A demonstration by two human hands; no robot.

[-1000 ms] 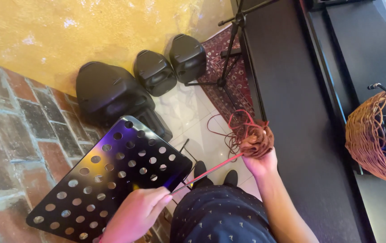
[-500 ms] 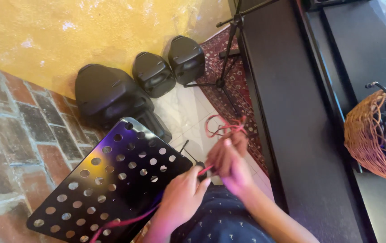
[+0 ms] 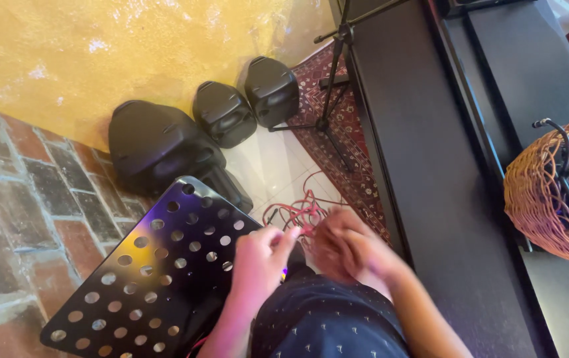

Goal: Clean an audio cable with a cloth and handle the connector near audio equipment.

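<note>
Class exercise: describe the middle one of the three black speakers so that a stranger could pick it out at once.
Start at the yellow wall; three black speakers stand in a row on the floor at its foot. The middle speaker sits between the largest speaker, nearest the brick wall, and the speaker beside the patterned red rug.

No packages, labels, signs or screens visible anywhere in view.

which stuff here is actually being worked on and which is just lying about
In hand: red cable, gripped by the left hand and right hand.

Lying about: perforated black music stand, three black speakers, tripod stand, patterned rug, wicker basket.
</note>
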